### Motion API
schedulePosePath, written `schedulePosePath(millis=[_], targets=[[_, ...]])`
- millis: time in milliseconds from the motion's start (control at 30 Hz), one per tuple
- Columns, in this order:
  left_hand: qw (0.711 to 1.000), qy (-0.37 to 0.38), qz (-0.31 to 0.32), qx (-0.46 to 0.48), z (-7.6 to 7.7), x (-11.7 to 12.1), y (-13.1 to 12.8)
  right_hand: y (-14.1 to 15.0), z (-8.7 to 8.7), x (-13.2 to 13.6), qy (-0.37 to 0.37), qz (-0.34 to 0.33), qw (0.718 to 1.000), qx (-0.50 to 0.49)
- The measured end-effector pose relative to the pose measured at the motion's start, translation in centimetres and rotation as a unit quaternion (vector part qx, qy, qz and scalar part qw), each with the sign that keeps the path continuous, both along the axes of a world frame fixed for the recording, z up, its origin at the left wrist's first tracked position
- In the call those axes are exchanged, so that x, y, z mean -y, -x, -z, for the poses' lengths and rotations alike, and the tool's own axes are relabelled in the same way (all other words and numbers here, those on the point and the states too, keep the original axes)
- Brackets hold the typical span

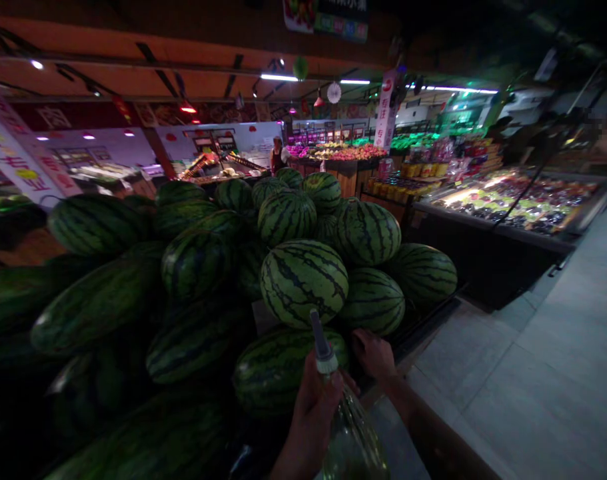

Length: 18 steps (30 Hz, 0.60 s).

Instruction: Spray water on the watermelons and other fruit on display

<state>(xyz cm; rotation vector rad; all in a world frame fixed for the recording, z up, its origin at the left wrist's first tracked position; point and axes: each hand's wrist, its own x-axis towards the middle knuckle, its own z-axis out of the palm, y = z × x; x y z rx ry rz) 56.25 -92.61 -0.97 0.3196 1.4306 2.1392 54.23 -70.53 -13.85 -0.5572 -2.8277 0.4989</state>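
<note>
Bottle [356, 437], clear, with a grey tapering nozzle [320, 339] and a pale ribbed collar [326, 365]; one item. Location: low in the view, in front of the heap of watermelons, tilted, nozzle leaning up and to the left, base running out of the picture at the bottom. Contents: level not readable in this dim light.

Handling, by judgement: light to moderate, depending on fill; wall probably thin and yielding, so a hard squeeze would dent it; smooth, and slippery if damp; not especially fragile. Best hold: around the shoulder just below the collar, where it narrows; the nozzle is a poor grip.

Left hand [313, 407]: clamped on the bottle at that shoulder, thumb on the near face below the collar, other fingers wrapped around to the far side. Nozzle stands clear above the fingers; wide body hangs below them.

Right hand [376, 355]: apart from the bottle, beyond it and to its right, by the lower edge of a striped watermelon [373, 303]. Fingers look bent; whether they press on anything cannot be told.

Adjacent stock: a long watermelon [268, 373] lying directly behind the bottle's neck; a rounder watermelon [304, 280] above it, its lower edge overlapped by the nozzle tip, contact not determinable.
</note>
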Motion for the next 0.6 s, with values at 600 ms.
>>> schedulePosePath(millis=[600], targets=[[1.000, 0.004, 0.014, 0.016, -1.5, -4.9, 1.6, -0.1, -2.3, 0.0, 0.022, -0.027, 0.998, 0.056]])
